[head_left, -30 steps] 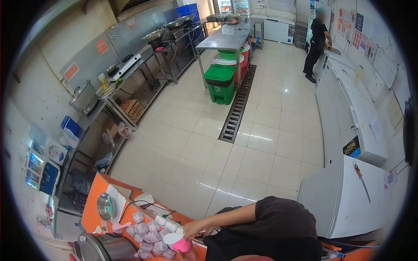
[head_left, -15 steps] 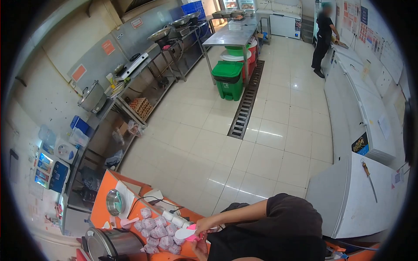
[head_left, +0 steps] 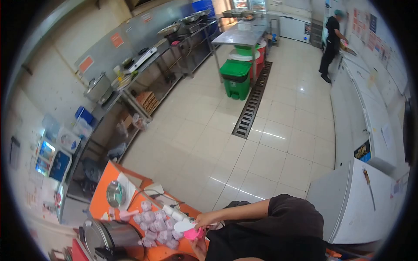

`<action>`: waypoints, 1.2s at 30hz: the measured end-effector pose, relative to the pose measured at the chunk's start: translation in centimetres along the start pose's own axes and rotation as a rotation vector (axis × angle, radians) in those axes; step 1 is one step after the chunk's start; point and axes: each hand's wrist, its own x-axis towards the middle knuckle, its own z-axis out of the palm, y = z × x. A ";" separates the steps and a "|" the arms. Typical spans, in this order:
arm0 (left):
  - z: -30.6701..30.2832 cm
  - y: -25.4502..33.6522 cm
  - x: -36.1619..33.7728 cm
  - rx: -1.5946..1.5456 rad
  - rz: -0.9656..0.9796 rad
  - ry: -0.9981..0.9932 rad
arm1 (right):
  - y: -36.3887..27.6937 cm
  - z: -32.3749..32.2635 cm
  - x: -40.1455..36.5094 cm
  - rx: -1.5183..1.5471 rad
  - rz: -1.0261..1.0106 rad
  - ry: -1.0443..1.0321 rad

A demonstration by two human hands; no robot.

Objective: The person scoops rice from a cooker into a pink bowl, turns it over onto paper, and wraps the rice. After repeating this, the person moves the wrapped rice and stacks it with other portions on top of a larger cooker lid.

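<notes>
My right hand [head_left: 203, 220] is closed on a white rice paddle [head_left: 183, 226], whose broad blade points left. Just below it, my left hand [head_left: 199, 246] grips a small pink bowl [head_left: 192, 234]. The paddle blade lies right at the bowl's upper edge in this view. Beside both hands, several round paper-wrapped bundles [head_left: 154, 226] are heaped on the orange table [head_left: 103, 188]. White cylinders [head_left: 173, 213] lie between the bundles and my right hand.
A large steel cooker [head_left: 96, 235] stands at the lower left. Behind the heap are a metal bowl [head_left: 115, 194] and a black cable [head_left: 143, 191]. A green bin [head_left: 236, 78] stands beyond on the tiled floor. Another person [head_left: 332, 45] works at the white freezers [head_left: 355, 89].
The paddle has risen from in front of the pink bowl to its upper edge, so more of the bowl shows. The whole view has tilted slightly. The far person's head and arm have shifted.
</notes>
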 end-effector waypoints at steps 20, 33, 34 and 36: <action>1.5 5.4 4.3 1.112 0.385 0.203 | 0.6 0.7 1.9 0.034 0.003 -0.044; 2.1 6.0 5.0 1.251 0.378 0.224 | 1.4 0.1 0.4 0.074 0.007 -0.020; 2.2 6.0 5.1 1.263 0.376 0.222 | 1.5 0.0 0.3 0.092 -0.004 -0.029; 2.2 6.1 5.1 1.271 0.383 0.223 | 1.5 -0.2 0.1 0.092 0.012 -0.007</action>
